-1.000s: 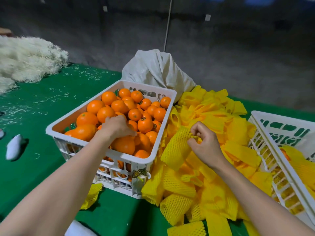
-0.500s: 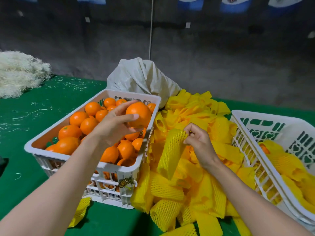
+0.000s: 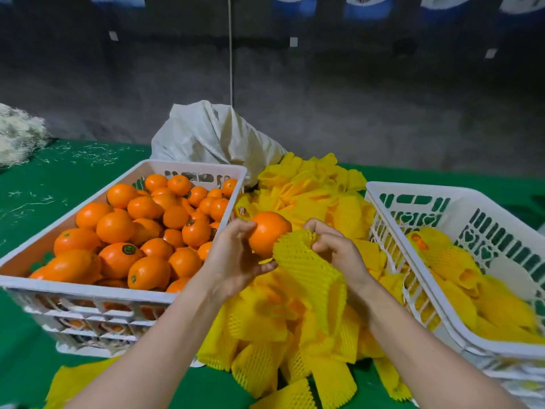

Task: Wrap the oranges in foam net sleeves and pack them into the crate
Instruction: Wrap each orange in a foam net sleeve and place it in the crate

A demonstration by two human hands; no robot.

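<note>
My left hand (image 3: 236, 258) grips a bare orange (image 3: 269, 233) above the heap of yellow foam net sleeves (image 3: 298, 326). My right hand (image 3: 336, 252) pinches the upper edge of one yellow sleeve (image 3: 309, 273), whose open end touches the orange's right side. The rest of that sleeve hangs down toward me. On the left stands a white crate (image 3: 88, 293) full of bare oranges (image 3: 141, 231). A second white crate (image 3: 418, 196) on the right holds several oranges wrapped in yellow sleeves (image 3: 460, 278).
A grey-white sack (image 3: 212, 137) lies behind the sleeve heap. A pile of white shredded fibre (image 3: 17, 134) sits at the far left on the green table cloth (image 3: 59, 172). One loose yellow sleeve (image 3: 70, 382) lies by the left crate's near corner. A dark wall runs behind.
My left hand has lifted an orange out of the left crate and carried it right, over the sleeve heap. My right hand has raised the sleeve to meet the orange.
</note>
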